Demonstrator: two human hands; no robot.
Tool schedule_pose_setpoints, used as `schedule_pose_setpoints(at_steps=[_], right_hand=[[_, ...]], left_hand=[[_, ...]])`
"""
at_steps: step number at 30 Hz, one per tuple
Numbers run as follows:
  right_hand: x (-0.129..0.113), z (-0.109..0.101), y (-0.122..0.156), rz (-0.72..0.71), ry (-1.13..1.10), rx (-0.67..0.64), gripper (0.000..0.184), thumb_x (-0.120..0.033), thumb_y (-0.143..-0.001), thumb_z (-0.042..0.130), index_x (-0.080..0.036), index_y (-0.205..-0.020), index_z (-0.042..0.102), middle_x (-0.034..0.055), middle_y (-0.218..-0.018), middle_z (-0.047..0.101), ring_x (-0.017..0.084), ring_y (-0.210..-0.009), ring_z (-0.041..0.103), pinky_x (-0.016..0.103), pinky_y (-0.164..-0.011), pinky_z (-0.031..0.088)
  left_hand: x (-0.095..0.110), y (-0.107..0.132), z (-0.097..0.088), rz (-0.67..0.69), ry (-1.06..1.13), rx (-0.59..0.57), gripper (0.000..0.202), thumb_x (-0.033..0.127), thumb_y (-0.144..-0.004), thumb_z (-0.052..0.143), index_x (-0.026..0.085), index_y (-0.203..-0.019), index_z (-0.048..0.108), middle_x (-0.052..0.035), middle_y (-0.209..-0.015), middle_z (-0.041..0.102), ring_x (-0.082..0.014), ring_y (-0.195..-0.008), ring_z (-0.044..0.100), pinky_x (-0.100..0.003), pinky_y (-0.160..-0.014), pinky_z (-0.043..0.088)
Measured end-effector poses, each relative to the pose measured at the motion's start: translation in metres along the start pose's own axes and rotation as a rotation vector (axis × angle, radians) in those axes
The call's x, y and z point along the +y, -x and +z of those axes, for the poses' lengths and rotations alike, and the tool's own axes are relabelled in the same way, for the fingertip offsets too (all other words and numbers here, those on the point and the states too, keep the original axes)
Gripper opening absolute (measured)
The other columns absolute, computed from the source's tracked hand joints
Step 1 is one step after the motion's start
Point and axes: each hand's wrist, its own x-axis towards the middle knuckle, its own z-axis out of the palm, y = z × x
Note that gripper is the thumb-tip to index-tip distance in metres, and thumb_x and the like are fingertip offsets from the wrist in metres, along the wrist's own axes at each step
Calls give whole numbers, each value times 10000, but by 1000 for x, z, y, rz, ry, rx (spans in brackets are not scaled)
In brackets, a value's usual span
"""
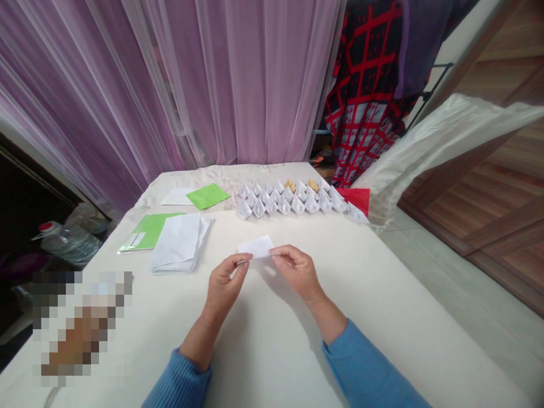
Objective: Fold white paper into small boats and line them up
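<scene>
Both my hands hold a small folded piece of white paper a little above the white table. My left hand pinches its left edge between thumb and fingers. My right hand pinches its right edge. Both arms wear blue sleeves. Behind the hands, several white folded paper boats stand in rows near the far edge, with two yellow ones among them.
A stack of white sheets lies left of my hands, beside a green folder. A green sheet, a white sheet and a red sheet lie farther back. Purple curtains hang behind. A pixelated patch covers the table's left.
</scene>
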Motion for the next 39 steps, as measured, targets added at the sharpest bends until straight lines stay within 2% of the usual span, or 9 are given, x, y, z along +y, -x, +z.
schedule_pose_setpoints(at_steps=[4, 9, 16, 21, 27, 30, 32, 36, 39], right_hand=[[-1, -9, -2, -192, 186, -90, 77, -213, -780, 596, -232, -778, 671, 45, -888, 720, 195, -904, 663, 337, -878, 504], [8, -16, 3, -198, 412, -318, 183, -100, -732, 542, -244, -751, 652, 27, -915, 740, 185, -901, 672, 323, -860, 504], [11, -20, 17, -219, 527, -492, 272, -136, -735, 603, -254, -948, 723, 37, -1026, 746, 212, -968, 673, 338, -899, 482], [5, -20, 18, -99, 425, -378, 198, -229, -850, 543, -236, -869, 740, 19, -825, 748, 171, -772, 680, 277, -759, 497], [3, -16, 14, 172, 109, -158, 280, -404, -826, 563, -164, -867, 700, 16, -699, 685, 152, -602, 610, 234, -555, 468], [14, -12, 14, 279, 75, -147, 292, -418, -802, 565, -161, -862, 690, 3, -632, 650, 145, -561, 577, 240, -537, 456], [23, -10, 15, 312, 45, -153, 286, -413, -794, 566, -165, -870, 686, 2, -637, 651, 149, -579, 583, 247, -556, 468], [34, -9, 16, 326, -3, -169, 337, -378, -783, 579, -167, -1025, 679, 23, -752, 700, 164, -656, 624, 263, -608, 502], [37, -11, 17, 351, 2, -180, 460, -347, -776, 583, -165, -1197, 624, 43, -841, 722, 168, -691, 636, 259, -603, 498]], left_hand=[[-13, 1, -2, 174, -147, -71, 123, 261, -834, 587, 193, -883, 677, -72, -986, 742, -213, -1058, 656, -397, -983, 497], [-36, 13, -6, 286, -412, -187, 159, 195, -834, 571, 217, -948, 680, -51, -943, 753, -213, -1005, 684, -422, -968, 513], [-23, 29, -11, 331, -549, -233, 137, 207, -893, 535, 226, -962, 651, -19, -873, 747, -168, -840, 702, -387, -958, 516], [-15, 28, -11, 274, -479, -199, 165, 296, -879, 562, 220, -999, 646, -41, -925, 738, -182, -889, 681, -335, -911, 514], [-13, 28, -10, -35, -294, -225, 250, 365, -908, 503, 221, -1031, 665, -1, -820, 710, -124, -702, 630, -212, -668, 485], [-11, 29, -9, -123, -179, -215, 439, 355, -889, 528, 197, -1297, 561, 37, -713, 659, -98, -585, 564, -195, -598, 462], [-10, 28, -12, -121, -130, -247, 544, 327, -875, 533, 192, -1399, 478, 14, -784, 691, -115, -638, 598, -220, -647, 500], [-12, 24, -24, -16, -118, -408, 424, 238, -899, 438, 215, -1283, 615, -70, -1164, 702, -191, -985, 656, -334, -882, 529], [-21, 21, -30, 137, -209, -448, 441, 181, -915, 394, 233, -1304, 594, -76, -1199, 687, -186, -1056, 641, -350, -934, 514]])
